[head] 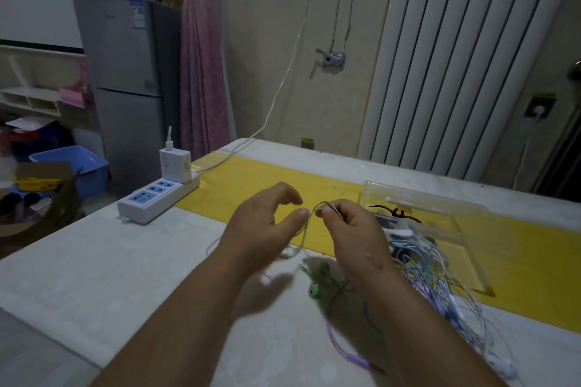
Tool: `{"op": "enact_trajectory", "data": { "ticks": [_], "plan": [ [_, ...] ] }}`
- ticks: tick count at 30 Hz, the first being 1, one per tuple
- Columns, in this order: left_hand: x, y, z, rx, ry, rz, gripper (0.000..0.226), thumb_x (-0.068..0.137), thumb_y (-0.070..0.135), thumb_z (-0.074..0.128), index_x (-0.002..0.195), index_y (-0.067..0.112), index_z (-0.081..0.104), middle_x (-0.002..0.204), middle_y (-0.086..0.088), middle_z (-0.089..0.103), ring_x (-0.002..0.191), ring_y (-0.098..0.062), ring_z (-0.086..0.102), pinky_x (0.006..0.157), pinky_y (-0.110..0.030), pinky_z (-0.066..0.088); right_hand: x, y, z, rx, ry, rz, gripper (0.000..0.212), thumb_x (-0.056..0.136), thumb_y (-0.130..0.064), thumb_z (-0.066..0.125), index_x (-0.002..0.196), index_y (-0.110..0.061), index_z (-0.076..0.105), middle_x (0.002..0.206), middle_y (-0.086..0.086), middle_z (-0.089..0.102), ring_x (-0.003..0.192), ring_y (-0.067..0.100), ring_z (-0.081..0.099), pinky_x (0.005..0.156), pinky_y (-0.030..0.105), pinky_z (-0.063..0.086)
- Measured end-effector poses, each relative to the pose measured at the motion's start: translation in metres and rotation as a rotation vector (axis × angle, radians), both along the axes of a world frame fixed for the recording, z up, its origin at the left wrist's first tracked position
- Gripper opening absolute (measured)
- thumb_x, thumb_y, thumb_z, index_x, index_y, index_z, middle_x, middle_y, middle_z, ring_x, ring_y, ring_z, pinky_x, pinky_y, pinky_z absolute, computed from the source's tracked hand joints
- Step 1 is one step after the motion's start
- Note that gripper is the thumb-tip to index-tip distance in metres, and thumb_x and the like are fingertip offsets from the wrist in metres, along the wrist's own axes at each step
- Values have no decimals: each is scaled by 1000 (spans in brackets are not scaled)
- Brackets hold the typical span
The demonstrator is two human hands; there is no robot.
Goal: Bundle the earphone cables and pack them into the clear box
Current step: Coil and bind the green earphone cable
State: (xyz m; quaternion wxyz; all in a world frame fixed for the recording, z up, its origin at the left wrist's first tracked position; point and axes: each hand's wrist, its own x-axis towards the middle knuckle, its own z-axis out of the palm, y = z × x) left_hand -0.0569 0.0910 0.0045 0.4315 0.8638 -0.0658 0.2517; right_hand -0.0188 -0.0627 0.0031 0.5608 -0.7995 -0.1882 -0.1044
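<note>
Head view: a white power strip (157,198) lies by the left edge of the bench (125,261). A white charger (174,165) is plugged into its far end, and a white cord (276,94) climbs the wall behind. The clear box (440,201) sits toward the far right edge on a yellow strip (251,179) that crosses the bench. A tangle of blue, purple and white cables (434,276) crowds its near side and runs under the right forearm.

The right hand (352,229) pinches a loop of the green earphone cable (304,234) in its fingers (327,212). The cable's earbuds (314,289) lie on the bench below. The left hand (261,226) is open with its fingers curved, the thumb just beside the cable.

Beyond the bench stand a grey fridge (125,72) and a white radiator (456,56). The fridge's blue label and the wall papers are too small to read.
</note>
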Motion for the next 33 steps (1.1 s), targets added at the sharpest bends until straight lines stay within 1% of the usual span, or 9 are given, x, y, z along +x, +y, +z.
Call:
{"op": "enact_trajectory", "data": {
  "ticks": [5,9,12,16,20,22,26,30,33],
  "plan": [
    [4,-1,-7,101,289,-143,106,71,45,78,148,47,6,147,12,40,129,-4,42,102,-30,40,1,-3,3,207,79,30,23,93,-25,56,76,-14,67,46,-13,44,48,11,37,55,27,28],
    [13,-1,-12,258,262,-29,74,81,41,71,144,44,30,137,13,52,123,-10,50,96,-32,44,-7,-3,11,407,273,184,36,98,-20,43,72,-2,60,48,1,31,38,12,23,43,23,20],
    [15,0,-14,333,249,21,17,88,40,62,101,29,65,103,6,68,100,-16,60,84,-39,49,-10,1,14,445,320,220,31,94,-10,36,71,1,54,51,5,25,38,12,19,42,20,16],
    [15,3,-10,16,143,120,20,96,27,50,79,16,52,70,-3,57,73,-29,56,67,-44,46,-6,-4,13,483,344,253,24,91,-8,42,73,1,55,53,3,24,41,11,17,43,20,16],
    [13,10,-4,-119,-82,334,22,98,27,46,81,14,51,66,-3,51,69,-27,49,60,-40,39,-5,-3,7,299,261,243,33,70,-15,54,77,17,56,48,0,43,41,10,42,46,27,38],
    [13,13,-4,-231,-122,425,23,98,28,46,80,14,52,66,-1,51,68,-25,47,60,-38,37,-4,-3,6,197,173,186,23,81,-14,64,73,7,62,51,2,50,46,9,49,54,31,43],
    [14,21,-1,-373,-125,546,25,98,31,47,77,19,54,65,2,52,69,-24,48,63,-36,37,-2,-4,1,-199,-34,-45,37,92,-46,54,68,-19,55,55,-1,56,59,22,55,63,37,47],
    [13,22,-2,-307,-3,463,27,92,35,57,71,18,60,59,-3,56,63,-28,53,59,-39,44,-2,0,2,-11,47,-31,43,93,-46,50,65,-15,41,56,-3,37,57,20,34,58,36,32],
    [10,18,-2,-174,117,396,42,84,38,66,59,12,46,53,-5,46,55,-27,44,53,-35,34,-1,1,7,122,143,6,23,73,-35,46,56,-21,37,57,-3,33,60,20,28,61,40,26]
  ]
}}
